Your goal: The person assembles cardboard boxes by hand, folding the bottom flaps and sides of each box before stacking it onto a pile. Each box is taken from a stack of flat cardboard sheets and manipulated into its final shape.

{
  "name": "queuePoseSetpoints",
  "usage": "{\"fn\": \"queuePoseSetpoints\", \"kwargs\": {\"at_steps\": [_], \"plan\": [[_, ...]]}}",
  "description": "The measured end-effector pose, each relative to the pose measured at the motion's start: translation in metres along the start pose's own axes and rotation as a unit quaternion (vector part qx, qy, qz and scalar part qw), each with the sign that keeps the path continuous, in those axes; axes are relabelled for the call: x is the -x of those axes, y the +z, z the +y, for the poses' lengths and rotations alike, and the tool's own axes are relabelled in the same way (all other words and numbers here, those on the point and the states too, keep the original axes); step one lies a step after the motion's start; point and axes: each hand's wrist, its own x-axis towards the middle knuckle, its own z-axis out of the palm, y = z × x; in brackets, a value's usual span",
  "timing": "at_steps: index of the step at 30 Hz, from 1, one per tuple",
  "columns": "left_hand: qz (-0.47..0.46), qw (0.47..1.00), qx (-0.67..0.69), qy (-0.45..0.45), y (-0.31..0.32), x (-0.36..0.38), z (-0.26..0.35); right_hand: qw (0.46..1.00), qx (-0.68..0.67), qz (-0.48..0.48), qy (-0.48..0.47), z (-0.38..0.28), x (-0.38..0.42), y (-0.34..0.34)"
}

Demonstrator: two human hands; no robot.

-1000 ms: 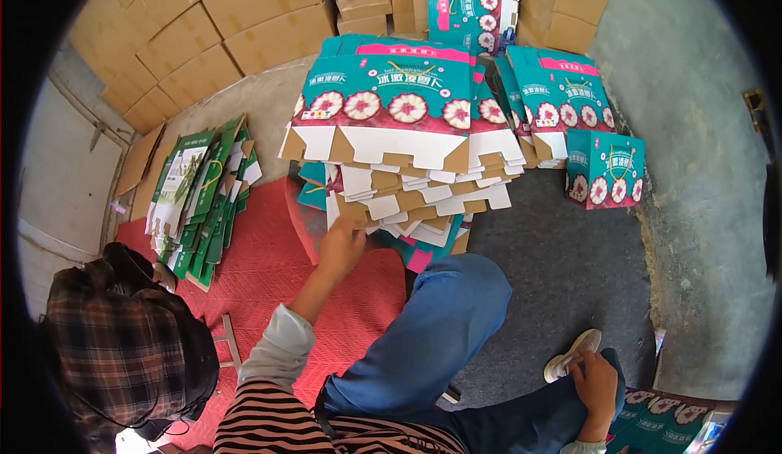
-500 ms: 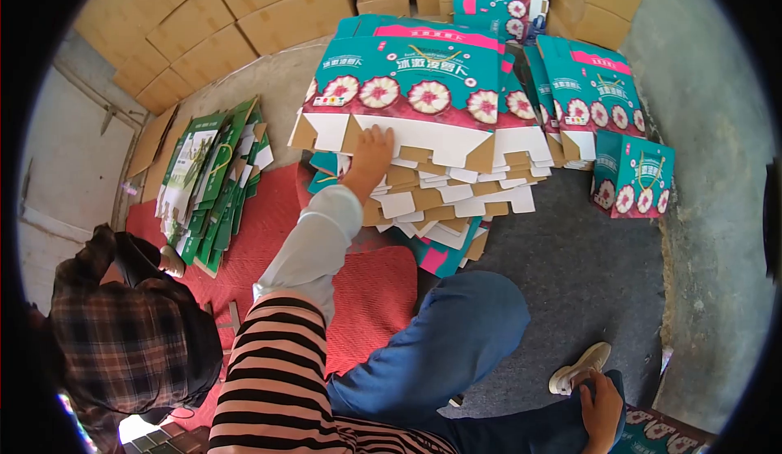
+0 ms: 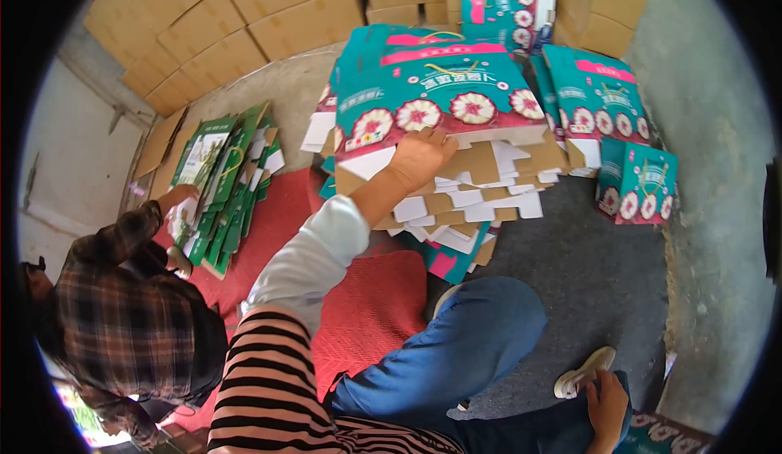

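Observation:
My left hand point(image 3: 423, 159) grips the lower edge of the top teal gift box point(image 3: 440, 87), which is printed with a row of round white-and-pink radish slices and has a yellow cord handle. The fingers are bent over its edge, and part of the thumb is hidden. That box lies on a pile of flattened boxes point(image 3: 476, 201), whose white and brown flaps stick out toward me. My right hand point(image 3: 607, 409) rests on my right knee, fingers loosely laid over the jeans, holding nothing.
Other teal boxes point(image 3: 599, 92) lean by the right wall, with a small upright one point(image 3: 648, 185) before them. Green flattened boxes point(image 3: 224, 177) lie left on red matting point(image 3: 371, 303). A person in plaid point(image 3: 126, 315) crouches there, and brown cartons point(image 3: 301, 14) line the back.
My left hand has moved right along the front edge, and the top box has shifted right and tilted. The person in plaid now reaches a hand to the green boxes.

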Motion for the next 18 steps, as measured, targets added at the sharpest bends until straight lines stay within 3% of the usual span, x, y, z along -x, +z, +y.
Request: {"fn": "queuePoseSetpoints", "kwargs": {"at_steps": [2, 6, 12, 14, 18], "plan": [[0.044, 0.999, 0.021, 0.003, -0.035, -0.031, 0.018, 1.0, 0.005, 0.013, 0.007, 0.018, 0.004, 0.012], [0.125, 0.988, 0.088, 0.002, -0.103, -0.087, 0.041, 0.989, -0.124, 0.08, -0.017, 0.019, -0.01, -0.003], [0.211, 0.971, 0.113, 0.015, -0.183, -0.159, 0.085, 0.914, -0.37, 0.162, -0.029, -0.007, -0.059, -0.043], [0.262, 0.956, 0.134, 0.016, -0.197, -0.182, 0.106, 0.904, -0.367, 0.192, -0.101, -0.012, -0.075, -0.052], [0.313, 0.933, 0.179, -0.002, -0.221, -0.22, 0.167, 0.844, -0.474, 0.218, -0.124, -0.024, -0.085, -0.084]]}}
